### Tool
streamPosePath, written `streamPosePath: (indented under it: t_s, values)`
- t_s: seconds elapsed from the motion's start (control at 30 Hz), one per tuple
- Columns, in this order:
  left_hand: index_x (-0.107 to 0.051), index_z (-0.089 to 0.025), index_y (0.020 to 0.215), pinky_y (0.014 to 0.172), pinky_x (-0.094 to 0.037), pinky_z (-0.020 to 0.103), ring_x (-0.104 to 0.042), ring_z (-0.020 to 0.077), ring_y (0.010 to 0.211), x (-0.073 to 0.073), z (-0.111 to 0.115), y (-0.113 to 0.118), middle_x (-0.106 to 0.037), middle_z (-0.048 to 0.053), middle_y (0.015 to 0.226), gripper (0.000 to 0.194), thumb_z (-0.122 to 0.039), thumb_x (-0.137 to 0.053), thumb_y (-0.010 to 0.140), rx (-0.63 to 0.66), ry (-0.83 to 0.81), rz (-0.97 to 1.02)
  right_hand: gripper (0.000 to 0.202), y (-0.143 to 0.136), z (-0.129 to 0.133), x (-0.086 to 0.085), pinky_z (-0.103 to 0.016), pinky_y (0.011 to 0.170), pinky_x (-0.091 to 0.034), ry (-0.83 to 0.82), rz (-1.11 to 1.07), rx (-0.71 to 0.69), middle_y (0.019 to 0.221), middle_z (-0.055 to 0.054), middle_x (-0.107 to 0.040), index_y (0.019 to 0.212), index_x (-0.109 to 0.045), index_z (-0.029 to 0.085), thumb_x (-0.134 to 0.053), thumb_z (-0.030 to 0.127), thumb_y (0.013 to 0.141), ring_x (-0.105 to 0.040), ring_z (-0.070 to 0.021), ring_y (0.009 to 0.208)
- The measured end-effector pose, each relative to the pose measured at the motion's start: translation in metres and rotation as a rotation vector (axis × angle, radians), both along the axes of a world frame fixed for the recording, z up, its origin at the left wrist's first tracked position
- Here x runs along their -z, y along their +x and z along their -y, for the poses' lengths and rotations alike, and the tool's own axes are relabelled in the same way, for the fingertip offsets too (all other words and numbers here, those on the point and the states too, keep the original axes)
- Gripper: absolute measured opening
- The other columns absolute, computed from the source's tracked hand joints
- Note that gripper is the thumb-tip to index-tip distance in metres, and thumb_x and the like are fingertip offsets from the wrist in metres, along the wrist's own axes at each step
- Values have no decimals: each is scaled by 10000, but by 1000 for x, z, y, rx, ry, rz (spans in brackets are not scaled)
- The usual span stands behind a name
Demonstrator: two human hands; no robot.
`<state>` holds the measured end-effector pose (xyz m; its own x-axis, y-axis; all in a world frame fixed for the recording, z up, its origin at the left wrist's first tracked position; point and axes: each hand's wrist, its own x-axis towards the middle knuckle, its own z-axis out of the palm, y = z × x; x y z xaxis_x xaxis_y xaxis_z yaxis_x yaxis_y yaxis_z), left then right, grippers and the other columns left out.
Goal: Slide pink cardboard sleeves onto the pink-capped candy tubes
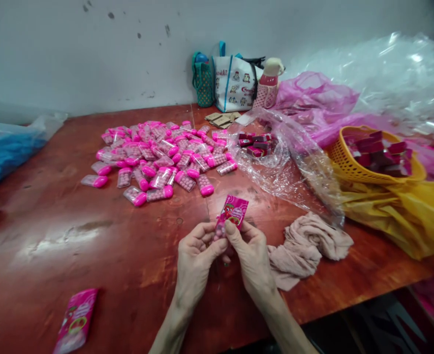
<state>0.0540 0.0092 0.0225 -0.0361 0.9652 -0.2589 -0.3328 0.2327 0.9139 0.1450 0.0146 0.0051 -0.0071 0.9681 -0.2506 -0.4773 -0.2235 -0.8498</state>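
Above the table's near edge, my two hands meet at a small candy container with pink candies showing through its clear wall. A pink printed sleeve sits over its upper part. My left hand is closed round the container's lower left side. With its thumb on the front, my right hand pinches the sleeve from the right; fingers behind are partly hidden. At the lower left lies another sleeved candy pack. Beyond my hands spreads a pile of candy containers with pink caps, without sleeves.
Right of my hands is a crumpled beige cloth. Behind it, a clear plastic bag holds folded sleeves. A yellow basket with dark red sleeves stands at right. A blue-filled bag rests left; a tote bag stands at the wall.
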Motion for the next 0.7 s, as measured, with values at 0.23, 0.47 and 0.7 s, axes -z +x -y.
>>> streamPosePath:
  t_s: [0.23,0.47,0.7]
  values:
    - [-557,-137,702,515,-458,172,-579,89,512,-2,1,-2,-647,-6,620,174,-129,-711,621,-22,11,-10,222,1,3,-5,-204,581,-448,88,119,-13,692,-8,-625,796,-658,131,-661,335,709,-531,-101,606]
    - [-596,-111,776,458,-466,201,-551,97,475,-12,7,-2,-601,1,594,218,-310,-652,709,114,-47,189,232,17,9,-16,-259,641,-474,296,384,-80,779,-27,-622,868,-631,172,-517,368,817,-574,-156,713]
    - [-595,-125,728,467,-486,196,-559,95,486,-20,1,8,-604,6,587,151,-273,-620,742,29,-106,202,393,13,57,-51,-352,943,-379,514,588,144,1240,-72,-469,1247,-451,258,-452,352,866,-429,-242,1153]
